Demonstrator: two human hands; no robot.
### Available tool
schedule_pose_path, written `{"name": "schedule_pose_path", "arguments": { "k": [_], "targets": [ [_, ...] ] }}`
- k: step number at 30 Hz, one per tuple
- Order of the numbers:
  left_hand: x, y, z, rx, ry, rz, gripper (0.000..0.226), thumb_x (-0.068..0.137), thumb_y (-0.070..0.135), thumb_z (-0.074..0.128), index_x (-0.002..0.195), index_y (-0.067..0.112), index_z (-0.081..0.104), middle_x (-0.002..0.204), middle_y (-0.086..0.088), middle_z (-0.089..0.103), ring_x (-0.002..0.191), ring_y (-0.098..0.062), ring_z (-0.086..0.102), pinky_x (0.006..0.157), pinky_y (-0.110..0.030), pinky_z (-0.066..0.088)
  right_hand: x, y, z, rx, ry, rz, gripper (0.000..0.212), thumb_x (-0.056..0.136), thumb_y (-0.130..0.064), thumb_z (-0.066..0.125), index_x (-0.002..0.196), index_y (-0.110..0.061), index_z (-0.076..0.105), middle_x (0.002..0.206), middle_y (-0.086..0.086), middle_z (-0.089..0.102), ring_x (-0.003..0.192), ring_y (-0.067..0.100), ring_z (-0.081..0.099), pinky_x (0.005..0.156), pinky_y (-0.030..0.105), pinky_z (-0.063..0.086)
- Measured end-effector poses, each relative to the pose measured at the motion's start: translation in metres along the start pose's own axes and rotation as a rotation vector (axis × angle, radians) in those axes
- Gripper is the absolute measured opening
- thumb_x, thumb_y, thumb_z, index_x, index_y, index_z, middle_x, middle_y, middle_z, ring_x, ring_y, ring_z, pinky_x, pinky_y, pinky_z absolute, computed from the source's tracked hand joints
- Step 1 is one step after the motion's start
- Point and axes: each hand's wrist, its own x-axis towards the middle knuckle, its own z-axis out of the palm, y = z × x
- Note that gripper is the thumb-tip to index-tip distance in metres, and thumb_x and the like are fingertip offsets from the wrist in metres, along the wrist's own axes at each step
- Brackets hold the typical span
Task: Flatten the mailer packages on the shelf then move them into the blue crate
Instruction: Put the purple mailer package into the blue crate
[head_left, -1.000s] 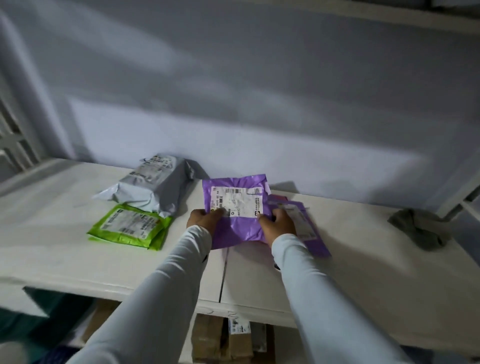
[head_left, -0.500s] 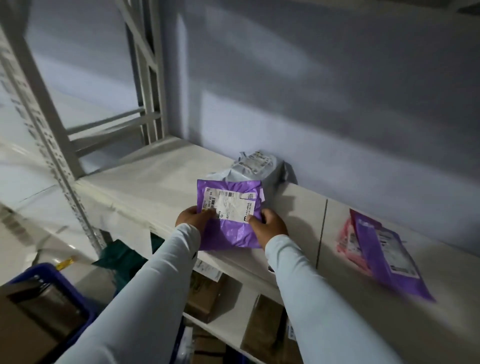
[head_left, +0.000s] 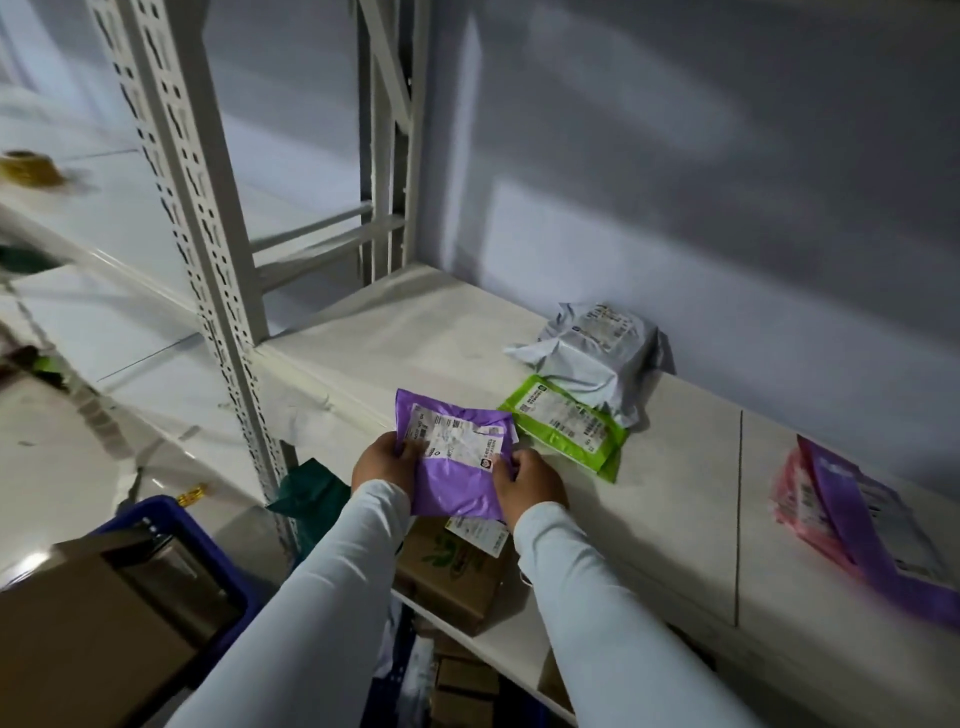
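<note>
Your left hand (head_left: 383, 466) and right hand (head_left: 531, 478) each pinch a side edge of the purple mailer (head_left: 452, 467), label up, held at the front lip of the shelf (head_left: 675, 467). At 2 o'clock from it lie the green mailer (head_left: 569, 423) and, touching behind, the grey mailer (head_left: 592, 348). The blue crate (head_left: 208, 551) sits at 8 o'clock, holding a brown box (head_left: 78, 634).

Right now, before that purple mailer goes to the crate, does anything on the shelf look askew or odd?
Yes. The bulky grey plastic mailer by the wall is still puffed and crumpled, overlapping the flat green mailer. At the shelf's right end, a purple mailer lies crooked across a pink one, reaching the front edge of the white shelf.
</note>
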Motion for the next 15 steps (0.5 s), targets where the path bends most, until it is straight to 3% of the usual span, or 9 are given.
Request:
{"name": "schedule_pose_path", "arguments": {
  "k": [3,6,10,15],
  "targets": [
    [0.003,-0.01,-0.004,-0.075,-0.013,-0.015,0.025,0.092,0.026,0.057,0.102,0.005,0.066,0.096,-0.017,0.069,0.085,-0.032,0.061,0.076,-0.03,0.042,-0.012,-0.009,0.012,-0.267,0.069,-0.123,0.038,0.096,-0.038,0.04,0.125,-0.014,0.044,0.115,0.011,0.062,0.1,0.029,0.063,0.077,0.034,0.049],
    [0.004,-0.006,-0.001,-0.168,-0.054,-0.007,0.023,0.091,0.025,0.059,0.102,0.006,0.067,0.094,-0.015,0.069,0.086,-0.031,0.062,0.082,-0.032,0.047,-0.021,-0.019,0.02,-0.343,0.128,-0.187,0.041,0.093,-0.036,0.044,0.131,-0.018,0.044,0.12,0.011,0.056,0.1,0.029,0.061,0.074,0.034,0.049],
    [0.0,0.012,0.015,-0.257,-0.131,0.004,0.021,0.091,0.023,0.06,0.105,0.01,0.068,0.095,-0.011,0.07,0.084,-0.027,0.064,0.083,-0.029,0.049,-0.02,-0.019,0.015,-0.473,0.289,-0.276,0.028,0.07,-0.038,0.071,0.091,-0.02,0.063,0.092,0.009,0.061,0.075,0.027,0.061,0.055,0.034,0.05],
    [-0.02,0.045,0.055,-0.292,-0.295,0.076,0.013,0.09,0.021,0.063,0.098,0.013,0.07,0.085,-0.007,0.066,0.077,-0.018,0.058,0.074,-0.023,0.043,-0.012,0.001,-0.019,-0.47,0.414,-0.291,0.034,0.076,-0.038,0.044,0.099,-0.022,0.062,0.107,0.006,0.061,0.099,0.028,0.051,0.076,0.04,0.05]
  ]
}}
